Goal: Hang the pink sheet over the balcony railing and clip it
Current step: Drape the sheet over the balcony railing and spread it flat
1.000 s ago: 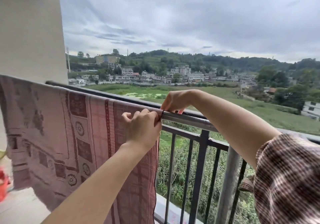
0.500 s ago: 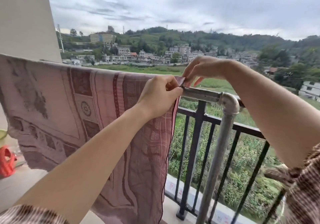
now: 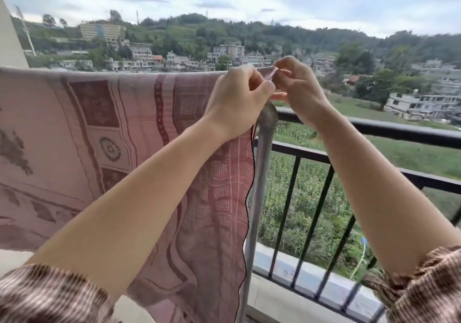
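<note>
Pink cloth fills the space to the left of the grey pipe elbow (image 3: 269,118). The pink sheet (image 3: 99,135) hangs over a top bar I can no longer see, and its dark-trimmed side edge drops just beside the post under that elbow.

Half a second ago a short run of bare pipe still showed between the sheet's edge and the elbow. Now that gap is closed: the edge has been drawn along until it sits at the elbow. The hands have also risen. A moment back they were level with the bar, and now both work directly above the elbow.

My left hand (image 3: 237,100) is curled, fingers and thumb pinching the sheet's top edge. My right hand (image 3: 299,90) meets it from the far side of the elbow, fingertips nipping the raised corner (image 3: 270,75), which stands up as a small fold between the two.

I see no clip anywhere. Whether something small is tucked inside either hand I cannot tell, since the fingers hide it and the frame is slightly blurred there. The black railing (image 3: 374,130) runs on bare to the right of the elbow.

My judgement is that the hanging is essentially done, with the sheet spread to full width, and the clipping has not begun. The corner is lifted, so it needs settling back down at the elbow before it is fastened.
</note>
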